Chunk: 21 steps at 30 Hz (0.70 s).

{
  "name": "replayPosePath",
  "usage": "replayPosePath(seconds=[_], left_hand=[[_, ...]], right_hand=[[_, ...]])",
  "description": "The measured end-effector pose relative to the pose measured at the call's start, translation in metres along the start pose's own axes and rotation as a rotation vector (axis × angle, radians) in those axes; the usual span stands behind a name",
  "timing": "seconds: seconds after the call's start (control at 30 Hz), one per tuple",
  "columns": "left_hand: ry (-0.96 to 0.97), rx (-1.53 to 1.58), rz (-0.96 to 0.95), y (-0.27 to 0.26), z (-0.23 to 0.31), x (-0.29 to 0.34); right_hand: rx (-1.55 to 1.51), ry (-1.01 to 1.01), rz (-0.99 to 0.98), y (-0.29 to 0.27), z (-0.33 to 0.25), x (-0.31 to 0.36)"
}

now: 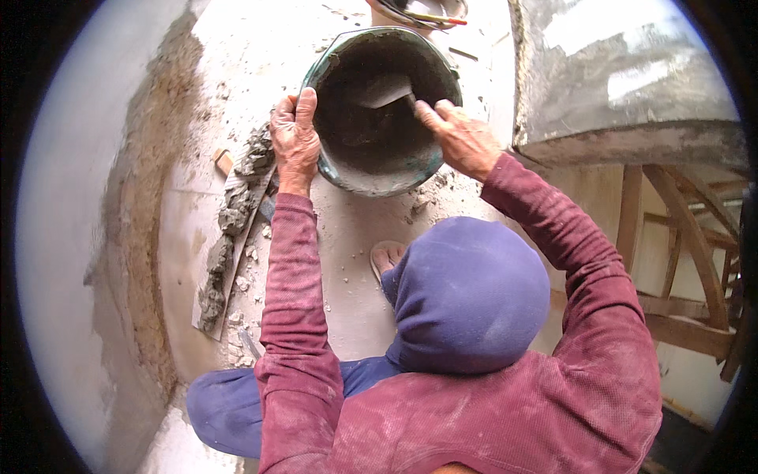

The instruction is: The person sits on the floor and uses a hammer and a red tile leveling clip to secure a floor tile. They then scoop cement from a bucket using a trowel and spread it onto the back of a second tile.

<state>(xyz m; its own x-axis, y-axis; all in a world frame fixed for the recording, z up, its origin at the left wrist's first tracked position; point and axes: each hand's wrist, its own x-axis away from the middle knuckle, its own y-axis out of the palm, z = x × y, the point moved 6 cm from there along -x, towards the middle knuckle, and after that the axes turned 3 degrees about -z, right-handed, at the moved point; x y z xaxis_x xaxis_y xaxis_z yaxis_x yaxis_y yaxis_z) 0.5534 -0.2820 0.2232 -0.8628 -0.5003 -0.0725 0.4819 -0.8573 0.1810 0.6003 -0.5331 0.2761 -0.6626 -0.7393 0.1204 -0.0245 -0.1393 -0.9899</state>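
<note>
A dark green bucket (380,186) stands in front of me, its inside coated with grey mortar. My left hand (295,146) grips the bucket's left rim, thumb on top and the other fingers mostly hidden. Within the bucket, a trowel (390,91) has its blade over the dark hollow. My right hand (467,141) is closed round the trowel's handle at the right side of the rim. How much mortar lies at the bottom is too dark to tell. Left of my left forearm, wet grey mortar clumps (234,215) lie in a row along a narrow board (207,332).
Beyond the bucket, a second container (430,17) holds tools. A wooden piece (223,162) lies left of the board. Crumbs of mortar (426,201) litter the floor. A plastered wall (71,205) rises at left; a grey slab (632,75) and wooden framework (687,245) stand at right.
</note>
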Motion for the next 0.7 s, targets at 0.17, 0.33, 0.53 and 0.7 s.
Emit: replayPosePath(seconds=[0.17, 0.33, 0.53, 0.7], left_hand=[[0.068, 0.062, -0.046, 0.016, 0.005, -0.002], [0.006, 0.07, -0.055, 0.014, 0.001, -0.014], [0.0, 0.085, -0.067, 0.019, -0.005, -0.024], [0.0, 0.047, -0.072, 0.026, -0.001, -0.028]], right_hand=[[-0.006, -0.079, -0.044, 0.016, -0.02, 0.018], [0.037, -0.08, -0.297, 0.011, -0.008, 0.044], [0.023, -0.032, -0.098, -0.011, 0.01, 0.024], [-0.094, -0.017, -0.04, 0.013, -0.009, 0.001]])
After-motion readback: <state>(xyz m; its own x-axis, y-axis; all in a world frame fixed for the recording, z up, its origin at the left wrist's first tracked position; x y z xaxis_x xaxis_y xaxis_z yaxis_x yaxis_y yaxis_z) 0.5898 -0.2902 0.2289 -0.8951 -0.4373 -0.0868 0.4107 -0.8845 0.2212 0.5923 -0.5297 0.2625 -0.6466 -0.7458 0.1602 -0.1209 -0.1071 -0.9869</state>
